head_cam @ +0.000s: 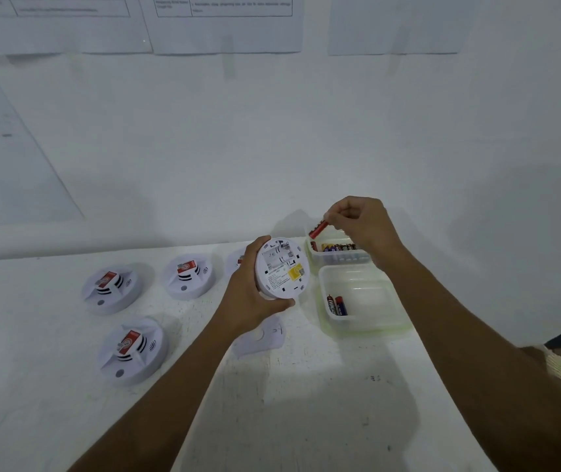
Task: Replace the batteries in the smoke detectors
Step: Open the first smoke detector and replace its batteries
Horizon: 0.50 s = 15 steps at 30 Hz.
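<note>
Head view: hands hold detector (280, 267) and red battery (318, 228).

Left hand (250, 294) holds an upturned smoke detector (282, 267) (battery bay exposed); right hand (362, 221) pinches a red battery (318, 229) above a battery tub (340, 257).

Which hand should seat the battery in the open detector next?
Right. The right hand already pinches the red battery just above the detector, whose battery bay faces up; the left hand is busy holding that detector.
</note>
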Tool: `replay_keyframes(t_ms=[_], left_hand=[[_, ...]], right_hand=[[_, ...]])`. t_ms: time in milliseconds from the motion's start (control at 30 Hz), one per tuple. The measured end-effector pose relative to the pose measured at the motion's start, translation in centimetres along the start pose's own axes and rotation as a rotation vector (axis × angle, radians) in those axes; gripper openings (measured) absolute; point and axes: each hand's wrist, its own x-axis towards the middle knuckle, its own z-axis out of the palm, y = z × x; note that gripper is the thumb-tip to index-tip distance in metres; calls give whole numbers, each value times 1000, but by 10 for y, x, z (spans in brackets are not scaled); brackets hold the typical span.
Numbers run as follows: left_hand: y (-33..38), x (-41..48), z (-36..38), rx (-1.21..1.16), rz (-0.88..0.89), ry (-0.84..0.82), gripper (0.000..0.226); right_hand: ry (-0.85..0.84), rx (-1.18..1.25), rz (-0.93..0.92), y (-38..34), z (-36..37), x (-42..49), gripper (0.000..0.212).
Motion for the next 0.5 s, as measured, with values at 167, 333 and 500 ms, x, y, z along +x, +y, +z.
replay_keyframes(t_ms=[167,333,500], left_hand=[[3,0,7,-34,29,-2,103],[13,-1,8,-109,10,44,91],[15,2,4,-179,-34,38,86]], right_hand=[[4,138,13,-8,32,-48,7],[147,26,-140,5,66,-70,1],[165,-157,-318,16,81,-79,22]])
